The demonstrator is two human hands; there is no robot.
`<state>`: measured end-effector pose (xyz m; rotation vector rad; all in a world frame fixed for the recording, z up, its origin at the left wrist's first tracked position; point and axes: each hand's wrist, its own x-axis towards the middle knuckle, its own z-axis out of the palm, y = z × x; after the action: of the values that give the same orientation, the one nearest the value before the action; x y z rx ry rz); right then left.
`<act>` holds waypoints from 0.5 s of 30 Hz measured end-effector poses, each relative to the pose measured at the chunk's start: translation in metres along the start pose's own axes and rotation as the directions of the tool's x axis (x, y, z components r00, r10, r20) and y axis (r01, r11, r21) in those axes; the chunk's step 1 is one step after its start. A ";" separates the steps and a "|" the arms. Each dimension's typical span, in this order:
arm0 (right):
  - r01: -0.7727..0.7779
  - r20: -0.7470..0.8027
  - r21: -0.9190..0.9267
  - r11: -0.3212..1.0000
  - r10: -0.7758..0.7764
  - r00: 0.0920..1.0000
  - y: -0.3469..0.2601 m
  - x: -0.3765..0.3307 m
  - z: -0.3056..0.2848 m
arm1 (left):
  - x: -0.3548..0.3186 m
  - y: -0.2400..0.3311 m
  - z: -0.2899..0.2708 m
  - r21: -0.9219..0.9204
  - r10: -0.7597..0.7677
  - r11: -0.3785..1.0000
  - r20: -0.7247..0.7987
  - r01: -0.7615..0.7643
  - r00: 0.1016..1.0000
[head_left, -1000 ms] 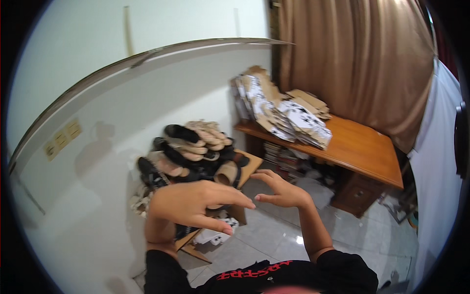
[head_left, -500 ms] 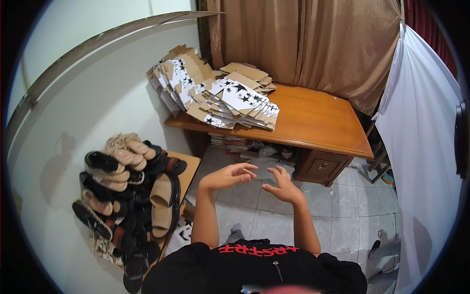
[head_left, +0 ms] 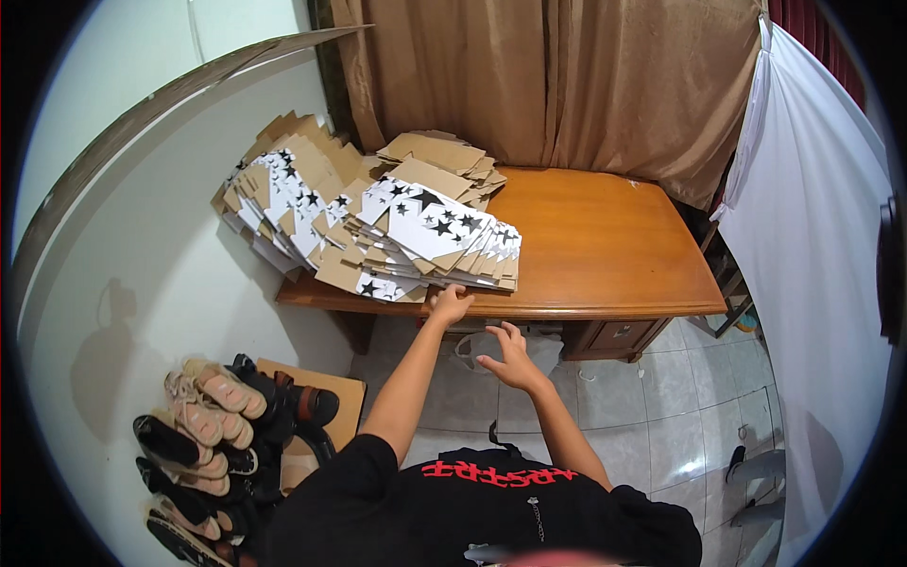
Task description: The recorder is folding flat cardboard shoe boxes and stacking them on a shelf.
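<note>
Flat folded cardboard box blanks [head_left: 439, 222], white with black stars on one face and plain brown on the other, lie in an overlapping heap on the left of a wooden desk [head_left: 595, 246]. My left hand [head_left: 452, 304] is at the desk's front edge, right against the lower edge of the heap. Its fingers are bent and their tips are partly hidden, so its grip is unclear. Just short of the desk, my right hand [head_left: 512, 357] hangs in the air with thumb and fingers apart, holding nothing.
Sandals and shoes [head_left: 213, 416] crowd a low wooden surface [head_left: 345, 392] at the lower left. Brown curtains [head_left: 472, 85] hang behind the desk, and a white cloth [head_left: 803, 236] on the right. A whitish plastic bag [head_left: 543, 350] shows under the desk, above grey floor tiles [head_left: 614, 387].
I have come closer to the desk. My left hand has reached forward to the heap of box blanks, while my right hand stays raised and open, slightly left of before.
</note>
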<state>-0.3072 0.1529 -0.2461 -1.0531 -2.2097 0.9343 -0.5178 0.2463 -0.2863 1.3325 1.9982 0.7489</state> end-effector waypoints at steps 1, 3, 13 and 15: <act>-0.006 -0.024 0.020 1.000 0.006 1.000 0.010 0.008 -0.004 | 0.014 0.005 0.005 0.003 0.003 1.000 0.012 -0.003 1.000; -0.015 -0.048 0.035 0.999 0.017 0.999 0.029 0.022 -0.013 | 0.039 0.015 0.013 0.175 -0.035 0.982 -0.218 0.074 0.975; 0.025 0.016 0.045 0.999 -0.026 1.000 0.117 0.099 -0.090 | 0.108 -0.011 -0.004 0.686 0.320 0.727 -0.278 -0.046 0.906; 0.040 0.053 0.025 0.999 -0.041 0.998 0.131 0.113 -0.111 | 0.111 -0.023 -0.011 0.711 0.341 0.698 -0.234 -0.079 0.911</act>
<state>-0.2353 0.3454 -0.2592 -0.9797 -2.2490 0.9800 -0.5737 0.3416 -0.3160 2.0046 2.5892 0.3328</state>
